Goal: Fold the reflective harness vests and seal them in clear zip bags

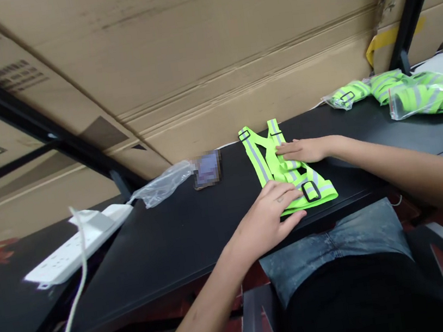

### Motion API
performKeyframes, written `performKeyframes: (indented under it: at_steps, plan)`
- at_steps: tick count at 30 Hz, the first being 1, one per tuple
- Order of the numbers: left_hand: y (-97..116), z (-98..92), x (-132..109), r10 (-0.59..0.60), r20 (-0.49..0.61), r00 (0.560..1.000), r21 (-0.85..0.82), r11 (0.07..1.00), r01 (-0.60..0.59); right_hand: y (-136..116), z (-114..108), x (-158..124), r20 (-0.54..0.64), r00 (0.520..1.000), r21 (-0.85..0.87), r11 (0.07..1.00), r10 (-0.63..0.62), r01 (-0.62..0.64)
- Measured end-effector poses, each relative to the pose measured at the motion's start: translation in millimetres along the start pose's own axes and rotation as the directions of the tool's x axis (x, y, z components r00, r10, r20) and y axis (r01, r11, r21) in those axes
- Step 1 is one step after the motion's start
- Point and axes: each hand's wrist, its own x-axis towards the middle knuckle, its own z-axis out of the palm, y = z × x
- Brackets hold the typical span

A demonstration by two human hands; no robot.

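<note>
A neon green reflective vest (264, 162) with grey stripes and black buckles lies folded flat on the black table (166, 239). My left hand (268, 217) rests on its near end, fingers stretched out and flat. My right hand (304, 150) presses flat on the middle of the vest, fingers extended to the left. Neither hand grips anything.
An empty clear plastic bag (162, 184) and a phone (207, 169) lie left of the vest. A white power strip (79, 242) with cable sits at far left. Bagged green vests (409, 91) are piled at the right end. Cardboard boxes (208, 41) stand behind the table.
</note>
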Motion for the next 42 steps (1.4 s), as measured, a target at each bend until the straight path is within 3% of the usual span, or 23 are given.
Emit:
performKeyframes:
  at_steps: [3,6,9,12,15,18,21,23,26,29,33,38,42]
  plan:
    - [-1.1,0.1,-0.4,0.014,-0.004,1.0,-0.009,1.0,-0.014,0.5,8.5,4.9,-0.039,0.999,0.039,0.999,0.029,-0.028]
    - [-1.1,-0.2,-1.1,0.032,-0.016,0.999,-0.007,0.999,-0.032,-0.9,11.9,2.4,-0.15,0.989,0.082,0.997,0.003,0.01]
    - [0.6,-1.2,-2.0,0.036,-0.014,0.999,0.002,0.999,-0.036,-4.9,9.2,-3.0,-0.252,0.964,0.014,0.996,-0.084,0.09]
    - [2.9,-1.9,-2.6,0.031,0.01,0.999,0.018,0.999,-0.032,-15.0,4.8,-13.9,-0.328,0.942,-0.043,0.997,-0.069,0.058]
    - [4.2,-1.4,-2.6,0.037,0.022,0.999,0.053,0.998,-0.038,-26.6,1.4,-32.6,-0.261,0.965,-0.031,0.999,-0.023,0.016]
    - [4.5,-0.6,-1.8,0.039,0.018,0.999,0.065,0.997,-0.041,-31.9,-1.6,-56.6,-0.128,0.987,0.017,0.995,-0.097,0.1]
    - [4.2,-0.3,-0.7,0.047,0.005,0.999,0.056,0.997,-0.047,-33.2,-4.0,-81.4,-0.131,0.981,0.005,0.99,-0.142,0.144]
    - [3.6,-0.1,-0.4,0.048,-0.002,0.999,0.051,0.998,-0.048,-37.0,-4.6,-96.1,-0.205,0.961,-0.079,0.982,-0.187,0.174]
    - [2.3,0.5,-0.8,0.037,-0.004,0.999,0.046,0.998,-0.037,-49.4,-1.6,-113.4,-0.331,0.885,-0.284,0.929,-0.328,0.238]
    - [1.6,1.2,-1.7,0.026,-0.004,1.0,0.029,0.999,-0.026,-63.6,7.4,-125.4,-0.34,0.835,-0.422,0.864,-0.433,0.276]
    - [4.1,-0.3,-2.0,0.021,0.004,1.0,0.019,1.0,-0.021,-73.2,18.6,-132.0,-0.239,0.877,-0.438,0.852,-0.417,0.285]
    - [11.4,-3.1,-5.1,0.023,0.038,0.999,0.035,0.999,-0.024,-79.5,17.1,-129.8,-0.143,0.908,-0.453,0.842,-0.394,0.294]
    - [18.2,1.2,-13.5,0.08,0.033,0.996,0.144,0.986,-0.084,-90.3,20.8,-135.5,-0.153,0.919,-0.491,0.835,-0.364,0.249]
